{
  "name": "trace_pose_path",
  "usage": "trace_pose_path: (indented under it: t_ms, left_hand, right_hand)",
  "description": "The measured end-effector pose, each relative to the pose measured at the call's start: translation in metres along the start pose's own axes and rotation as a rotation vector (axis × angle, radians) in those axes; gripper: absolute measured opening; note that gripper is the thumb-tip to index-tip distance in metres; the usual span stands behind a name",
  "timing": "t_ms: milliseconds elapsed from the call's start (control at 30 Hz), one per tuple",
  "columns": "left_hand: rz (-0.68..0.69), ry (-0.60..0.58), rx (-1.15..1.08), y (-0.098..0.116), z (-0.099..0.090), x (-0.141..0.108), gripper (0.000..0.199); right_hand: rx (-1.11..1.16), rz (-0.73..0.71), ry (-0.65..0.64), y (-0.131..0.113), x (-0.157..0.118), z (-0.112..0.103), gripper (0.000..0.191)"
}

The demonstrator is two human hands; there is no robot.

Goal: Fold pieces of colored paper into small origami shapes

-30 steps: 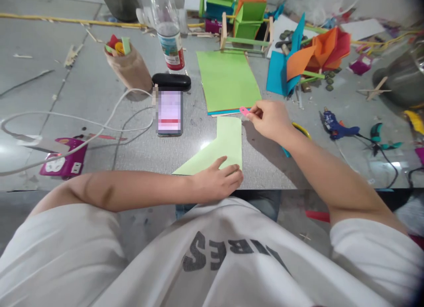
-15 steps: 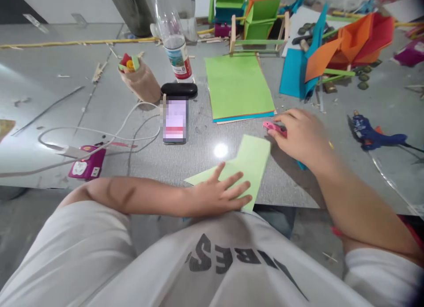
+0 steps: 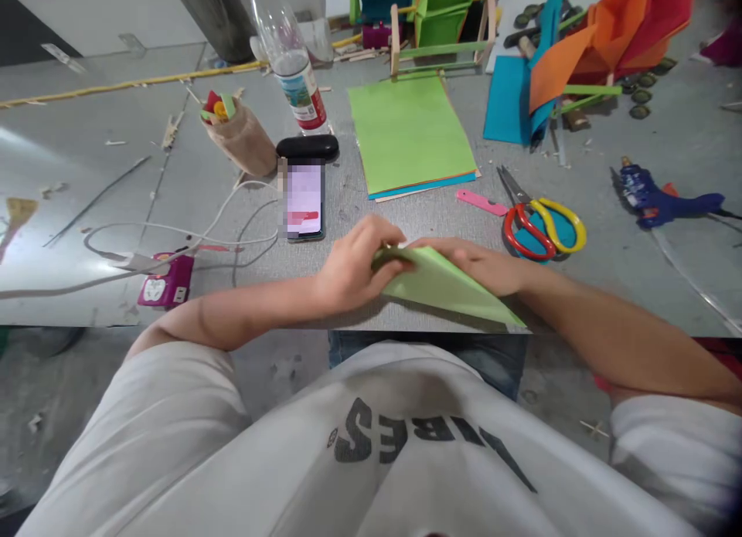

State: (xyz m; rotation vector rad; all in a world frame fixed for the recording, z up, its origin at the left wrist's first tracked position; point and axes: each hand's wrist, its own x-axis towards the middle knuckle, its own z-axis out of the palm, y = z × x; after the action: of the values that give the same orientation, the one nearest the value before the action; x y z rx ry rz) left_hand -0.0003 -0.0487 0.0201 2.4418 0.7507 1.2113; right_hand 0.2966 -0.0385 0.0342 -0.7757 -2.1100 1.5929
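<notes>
A folded light green paper [image 3: 444, 286] is raised on its edge near the table's front edge. My left hand [image 3: 362, 266] grips its left end, with thumb and fingers closed round it. Behind the paper, my right hand [image 3: 484, 265] lies against its far side, fingers partly hidden by it. The pink cutter [image 3: 481, 203] rests on the table beyond my right hand, touched by neither hand. Right of it are scissors [image 3: 542, 224] with red and yellow handles, on a scrap of blue paper.
Green sheets [image 3: 411, 135] are stacked ahead, with a phone [image 3: 305, 201], black case [image 3: 307, 147] and bottle [image 3: 298, 89] to their left. A blue glue gun [image 3: 666, 197] lies right; a purple socket box [image 3: 168, 280] and cable lie left. Paper models [image 3: 614, 50] stand behind.
My right hand has let go of the pink cutter and come to the green paper. My left hand, flat on the paper before, now grips it. The paper is turned and lifted, and the scissors are uncovered.
</notes>
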Motion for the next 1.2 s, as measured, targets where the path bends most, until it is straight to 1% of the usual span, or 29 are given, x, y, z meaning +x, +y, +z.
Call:
trace_pose_path:
  t_ms: [67, 100, 167, 267, 333, 367, 400, 433, 467, 500, 533, 567, 600, 667, 733, 800, 833, 867, 933, 1067, 1200]
  left_hand:
    - [-0.227, -0.010, -0.099, -0.009, 0.007, 0.002, 0.041]
    - [-0.320, -0.010, -0.149, -0.012, 0.010, 0.003, 0.050]
    - [-0.456, -0.004, -0.239, -0.017, 0.015, 0.004, 0.061]
    - [-0.576, -0.064, -0.337, -0.022, 0.012, 0.010, 0.067]
    - [-0.617, -0.161, -0.335, -0.024, 0.003, 0.018, 0.063]
    - [-0.622, -0.233, -0.308, -0.025, -0.002, 0.023, 0.059]
    - [-0.620, -0.323, -0.266, -0.026, -0.007, 0.028, 0.056]
    - [-0.614, -0.431, -0.217, -0.027, -0.012, 0.032, 0.055]
    - [-0.608, -0.538, -0.159, -0.028, -0.016, 0.036, 0.056]
    - [-0.598, -0.611, -0.084, -0.029, -0.018, 0.038, 0.059]
    - [-0.571, -0.645, 0.009, -0.029, -0.018, 0.039, 0.061]
    - [-0.529, -0.644, 0.113, -0.029, -0.017, 0.038, 0.063]
    - [-0.470, -0.619, 0.218, -0.028, -0.015, 0.035, 0.063]
    - [-0.307, -0.564, 0.375, -0.026, -0.007, 0.025, 0.055]
    - [-0.108, -0.568, 0.418, -0.023, 0.001, 0.013, 0.047]
    - [0.068, -0.606, 0.399, -0.021, 0.007, 0.002, 0.042]
    - [0.124, -0.624, 0.391, -0.021, 0.009, -0.002, 0.042]
    - [0.153, -0.640, 0.390, -0.021, 0.010, -0.005, 0.044]
    - [0.157, -0.667, 0.403, -0.020, 0.011, -0.008, 0.049]
    - [0.134, -0.702, 0.428, -0.016, 0.008, -0.008, 0.057]
    - [0.081, -0.742, 0.419, -0.008, 0.005, -0.006, 0.065]
  right_hand:
    - [0.108, 0.069, 0.036, -0.004, 0.004, 0.005, 0.097]
    - [0.172, 0.108, 0.070, -0.005, 0.006, 0.007, 0.094]
    - [0.296, 0.188, 0.192, -0.007, 0.008, 0.011, 0.088]
    - [0.391, 0.248, 0.434, -0.005, 0.008, 0.010, 0.082]
    - [0.365, 0.279, 0.539, 0.001, 0.005, 0.004, 0.075]
    - [0.326, 0.307, 0.574, 0.005, 0.003, 0.000, 0.072]
    - [0.273, 0.344, 0.601, 0.009, 0.001, -0.003, 0.071]
    - [0.205, 0.386, 0.621, 0.013, -0.001, -0.005, 0.075]
    - [0.123, 0.420, 0.633, 0.016, -0.002, -0.007, 0.083]
    - [0.027, 0.442, 0.633, 0.018, -0.003, -0.006, 0.092]
    - [-0.080, 0.447, 0.628, 0.019, -0.004, -0.005, 0.099]
    - [-0.192, 0.440, 0.617, 0.019, -0.004, -0.003, 0.099]
    - [-0.299, 0.427, 0.607, 0.017, -0.004, 0.000, 0.093]
    - [-0.459, 0.421, 0.576, 0.011, -0.003, 0.006, 0.069]
    - [-0.522, 0.446, 0.542, 0.006, -0.003, 0.011, 0.047]
    - [-0.522, 0.458, 0.524, 0.002, -0.004, 0.014, 0.036]
    - [-0.516, 0.453, 0.522, 0.002, -0.004, 0.014, 0.033]
    - [-0.510, 0.443, 0.526, 0.002, -0.005, 0.014, 0.032]
    - [-0.497, 0.425, 0.529, 0.002, -0.006, 0.015, 0.034]
    - [-0.465, 0.403, 0.540, 0.002, -0.009, 0.014, 0.035]
    - [-0.425, 0.401, 0.537, 0.000, -0.011, 0.013, 0.033]
